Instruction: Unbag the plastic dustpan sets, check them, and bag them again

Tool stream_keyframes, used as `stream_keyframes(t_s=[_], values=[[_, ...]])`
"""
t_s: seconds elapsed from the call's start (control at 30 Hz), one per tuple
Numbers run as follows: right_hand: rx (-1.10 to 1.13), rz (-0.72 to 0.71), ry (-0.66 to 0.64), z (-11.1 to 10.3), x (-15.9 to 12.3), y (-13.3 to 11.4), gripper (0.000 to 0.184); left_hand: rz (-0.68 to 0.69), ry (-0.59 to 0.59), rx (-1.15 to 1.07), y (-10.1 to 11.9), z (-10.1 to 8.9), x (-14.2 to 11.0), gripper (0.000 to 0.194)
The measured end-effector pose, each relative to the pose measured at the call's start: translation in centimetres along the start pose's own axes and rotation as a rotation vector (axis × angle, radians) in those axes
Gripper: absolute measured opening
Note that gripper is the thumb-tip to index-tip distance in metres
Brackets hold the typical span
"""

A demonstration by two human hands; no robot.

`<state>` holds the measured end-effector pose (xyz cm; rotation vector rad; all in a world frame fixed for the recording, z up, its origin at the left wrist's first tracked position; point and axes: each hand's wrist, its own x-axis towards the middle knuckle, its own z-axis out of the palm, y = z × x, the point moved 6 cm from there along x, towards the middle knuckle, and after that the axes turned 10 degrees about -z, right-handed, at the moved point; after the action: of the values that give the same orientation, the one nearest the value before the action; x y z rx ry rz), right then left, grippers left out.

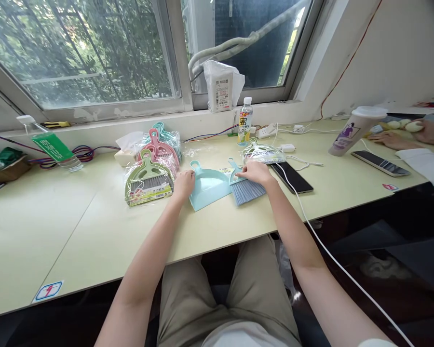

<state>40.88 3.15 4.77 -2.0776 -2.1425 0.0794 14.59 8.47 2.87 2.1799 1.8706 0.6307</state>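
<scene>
A light blue dustpan [210, 187] lies on the table with its loop handle pointing away from me. My left hand [184, 185] grips its left edge, fingers closed. Just to the right is a small hand brush [246, 191] with blue-grey bristles and a light blue handle. My right hand [256, 172] is closed on the brush at its upper right side. Left of the dustpan sits a green dustpan set [150, 180] in clear wrap, with wrapped pink [162, 147] and teal sets behind it. Another wrapped green set [263, 152] lies beyond my right hand.
A black phone [292, 177] with a white cable lies right of the brush. A drink bottle [245, 123], a power strip [266, 131] and a tilted cup [356, 130] stand farther back. Another person's hand [394, 140] rests at the far right. A green-labelled bottle [52, 144] is at left.
</scene>
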Motion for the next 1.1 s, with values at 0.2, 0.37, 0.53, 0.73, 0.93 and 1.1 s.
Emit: stream_keyframes(t_s=[0.2, 0.37, 0.53, 0.73, 0.93, 1.1], values=[[-0.023, 0.073, -0.026, 0.2, 0.0, 1.5, 0.035, -0.024, 0.001, 0.17, -0.6, -0.7, -0.1, 0.041], [-0.019, 0.118, -0.061, 0.5, -0.3, 2.3, 0.036, -0.046, -0.042, 0.114, -0.6, -0.4, -0.2, 0.039], [0.031, 0.107, 0.046, 0.0, -0.2, 2.5, 0.032, -0.029, -0.003, 0.135, 0.0, -0.3, -0.5, 0.037], [-0.017, 0.167, 0.085, -0.3, -0.3, 2.5, 0.032, -0.036, 0.049, 0.118, -0.1, -0.6, -0.6, 0.033], [-0.05, 0.166, 0.001, 0.5, -0.2, 2.3, 0.031, -0.035, 0.048, 0.178, -0.3, -0.4, -0.3, 0.026], [0.002, 0.114, -0.028, 1.2, 0.1, 2.2, 0.03, -0.044, 0.04, 0.179, -0.5, -0.2, -0.2, 0.025]])
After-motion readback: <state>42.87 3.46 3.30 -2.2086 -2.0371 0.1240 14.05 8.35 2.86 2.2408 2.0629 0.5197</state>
